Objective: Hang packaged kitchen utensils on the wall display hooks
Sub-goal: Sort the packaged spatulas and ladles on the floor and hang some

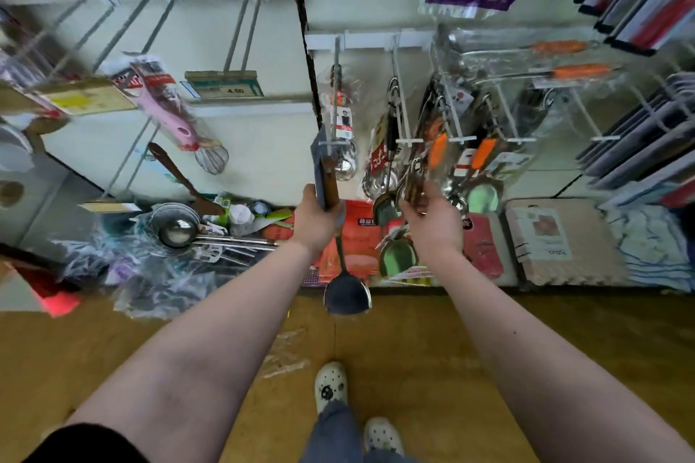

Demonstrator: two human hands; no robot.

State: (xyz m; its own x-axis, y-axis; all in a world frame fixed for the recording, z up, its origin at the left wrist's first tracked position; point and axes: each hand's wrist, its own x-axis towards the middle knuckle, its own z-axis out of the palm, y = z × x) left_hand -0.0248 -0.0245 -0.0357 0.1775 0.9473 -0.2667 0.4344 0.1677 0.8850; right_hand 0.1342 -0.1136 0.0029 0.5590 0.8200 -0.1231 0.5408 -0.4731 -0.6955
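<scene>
Packaged ladles and turners [438,148] crowd the white wall hooks [399,98] at one o'clock, where the right hand [432,222] curls its fingers around the handle of one hanging utensil. A wooden-handled wok turner [346,295] hangs blade-down at centre, its handle gripped by the left hand [317,218] below a hook tip at twelve o'clock. At ten o'clock a price tag [225,86] reads "4.50".

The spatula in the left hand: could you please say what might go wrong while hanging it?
1. The hook above the left hand already carries packaged utensils; the spatula may snag or knock them.
2. The right hand holds crowded packets, which could slide off.
</scene>
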